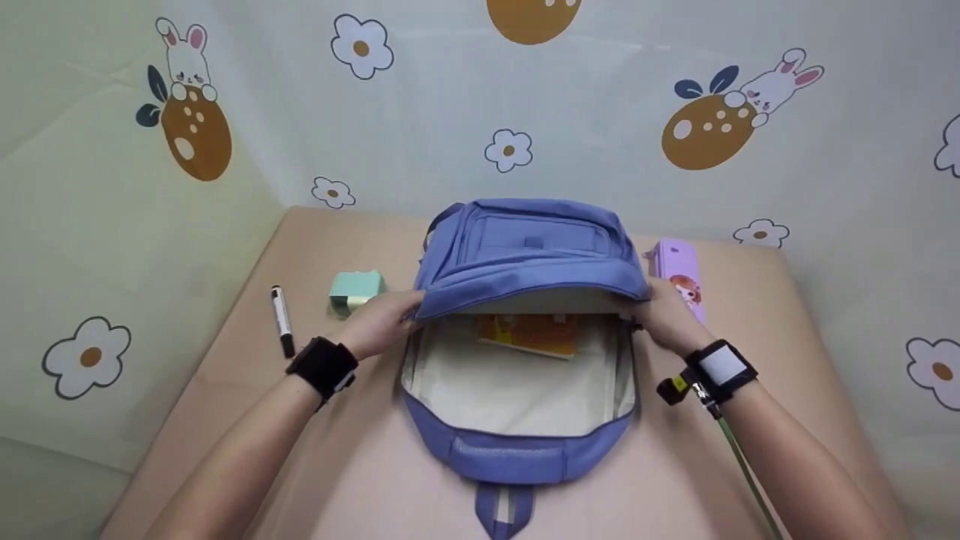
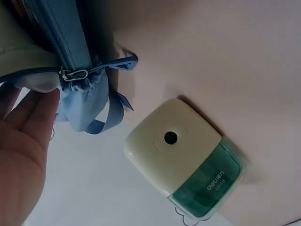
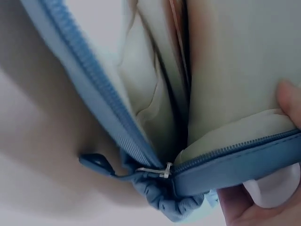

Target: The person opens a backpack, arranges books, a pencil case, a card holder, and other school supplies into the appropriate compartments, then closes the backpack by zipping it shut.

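A blue backpack (image 1: 525,247) lies open on the table, its cream lining (image 1: 517,390) showing and an orange book (image 1: 534,334) inside. My left hand (image 1: 384,321) grips the left edge of the front flap, and my right hand (image 1: 660,315) grips the flap's right edge. In the left wrist view my fingers (image 2: 28,117) touch the flap near a zipper pull (image 2: 73,74). In the right wrist view my fingertips (image 3: 289,101) pinch the flap's zipper edge (image 3: 235,157) beside another zipper pull (image 3: 153,172).
A green and cream pencil sharpener (image 1: 355,290) (image 2: 186,157) sits just left of the bag, with a black marker (image 1: 283,321) further left. A pink pencil case (image 1: 679,274) lies behind my right hand. The tan table (image 1: 247,420) stands against a patterned backdrop.
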`<state>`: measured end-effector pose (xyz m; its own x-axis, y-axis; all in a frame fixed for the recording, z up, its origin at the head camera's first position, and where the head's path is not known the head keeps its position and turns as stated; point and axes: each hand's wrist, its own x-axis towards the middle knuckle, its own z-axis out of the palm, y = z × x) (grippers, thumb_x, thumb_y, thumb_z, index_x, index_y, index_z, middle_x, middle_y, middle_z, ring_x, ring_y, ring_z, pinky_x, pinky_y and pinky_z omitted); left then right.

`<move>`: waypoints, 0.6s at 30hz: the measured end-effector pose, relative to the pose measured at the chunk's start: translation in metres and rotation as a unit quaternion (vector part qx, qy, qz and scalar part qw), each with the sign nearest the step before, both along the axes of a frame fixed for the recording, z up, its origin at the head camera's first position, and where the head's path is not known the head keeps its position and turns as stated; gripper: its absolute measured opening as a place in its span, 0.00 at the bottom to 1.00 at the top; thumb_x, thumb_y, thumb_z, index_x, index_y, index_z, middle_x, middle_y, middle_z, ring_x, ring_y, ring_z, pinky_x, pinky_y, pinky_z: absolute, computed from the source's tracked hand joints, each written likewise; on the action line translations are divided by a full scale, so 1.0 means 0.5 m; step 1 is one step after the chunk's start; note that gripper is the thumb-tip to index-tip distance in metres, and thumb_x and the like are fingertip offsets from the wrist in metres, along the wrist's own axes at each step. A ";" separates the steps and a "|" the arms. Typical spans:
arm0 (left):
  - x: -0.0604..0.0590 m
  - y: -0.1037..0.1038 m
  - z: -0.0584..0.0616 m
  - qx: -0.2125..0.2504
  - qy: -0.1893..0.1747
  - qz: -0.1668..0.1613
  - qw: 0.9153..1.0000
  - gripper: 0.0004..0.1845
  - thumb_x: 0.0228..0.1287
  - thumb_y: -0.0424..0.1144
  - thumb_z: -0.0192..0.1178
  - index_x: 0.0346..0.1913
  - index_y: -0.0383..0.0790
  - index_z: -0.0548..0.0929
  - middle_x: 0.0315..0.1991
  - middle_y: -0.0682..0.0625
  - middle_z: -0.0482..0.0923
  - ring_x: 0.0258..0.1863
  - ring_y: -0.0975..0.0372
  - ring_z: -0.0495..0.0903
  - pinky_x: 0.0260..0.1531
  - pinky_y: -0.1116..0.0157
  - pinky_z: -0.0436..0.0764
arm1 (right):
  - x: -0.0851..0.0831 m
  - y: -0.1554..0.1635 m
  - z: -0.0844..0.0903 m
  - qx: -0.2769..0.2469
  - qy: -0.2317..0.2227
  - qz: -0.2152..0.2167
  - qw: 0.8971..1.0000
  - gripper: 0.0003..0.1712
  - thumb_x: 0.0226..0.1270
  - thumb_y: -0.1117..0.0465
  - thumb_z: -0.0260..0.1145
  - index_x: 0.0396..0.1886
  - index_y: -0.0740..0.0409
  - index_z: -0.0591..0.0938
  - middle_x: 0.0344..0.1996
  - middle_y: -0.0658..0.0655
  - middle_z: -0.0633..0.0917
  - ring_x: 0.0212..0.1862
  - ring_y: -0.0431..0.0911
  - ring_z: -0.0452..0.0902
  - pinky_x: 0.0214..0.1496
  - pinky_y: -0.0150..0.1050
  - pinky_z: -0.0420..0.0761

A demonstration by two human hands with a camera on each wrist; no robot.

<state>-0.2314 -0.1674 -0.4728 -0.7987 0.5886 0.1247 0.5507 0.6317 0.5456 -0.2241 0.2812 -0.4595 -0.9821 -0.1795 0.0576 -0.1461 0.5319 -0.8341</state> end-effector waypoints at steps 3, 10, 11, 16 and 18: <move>0.005 0.002 -0.002 -0.002 0.018 0.001 1.000 0.09 0.75 0.29 0.54 0.51 0.40 0.81 0.51 0.45 0.84 0.54 0.52 0.82 0.56 0.49 0.80 | 0.008 0.007 -0.007 0.027 0.040 0.022 0.999 0.03 0.68 0.71 0.62 0.37 0.62 0.82 0.31 0.59 0.83 0.34 0.49 0.79 0.35 0.34 0.79; 0.006 0.005 -0.010 -0.001 0.060 -0.011 0.998 0.20 0.78 0.34 0.54 0.68 0.48 0.79 0.63 0.46 0.81 0.62 0.50 0.79 0.63 0.52 0.76 | 0.041 0.022 -0.021 0.083 0.116 0.051 0.988 0.24 0.63 0.80 0.57 0.60 0.69 0.78 0.55 0.69 0.82 0.60 0.61 0.77 0.66 0.57 0.72; 0.006 0.005 -0.012 -0.001 0.064 -0.013 0.998 0.21 0.78 0.34 0.54 0.69 0.48 0.79 0.63 0.47 0.80 0.62 0.51 0.79 0.64 0.52 0.75 | 0.046 0.023 -0.023 0.093 0.125 0.055 0.986 0.24 0.62 0.79 0.59 0.60 0.69 0.77 0.55 0.70 0.82 0.60 0.63 0.77 0.66 0.59 0.72; 0.006 0.002 -0.019 0.003 0.084 -0.029 0.996 0.22 0.78 0.33 0.54 0.69 0.51 0.78 0.66 0.49 0.78 0.65 0.52 0.76 0.66 0.53 0.73 | 0.070 0.023 -0.035 0.172 0.183 0.066 0.966 0.28 0.65 0.75 0.63 0.66 0.59 0.77 0.60 0.66 0.81 0.62 0.66 0.76 0.64 0.63 0.72; 0.007 0.000 -0.023 -0.001 0.097 -0.041 0.994 0.23 0.78 0.32 0.53 0.70 0.50 0.77 0.68 0.48 0.76 0.67 0.50 0.75 0.67 0.52 0.72 | 0.077 0.024 -0.039 0.203 0.206 0.071 0.955 0.30 0.68 0.73 0.63 0.69 0.54 0.77 0.62 0.63 0.81 0.63 0.64 0.76 0.64 0.63 0.73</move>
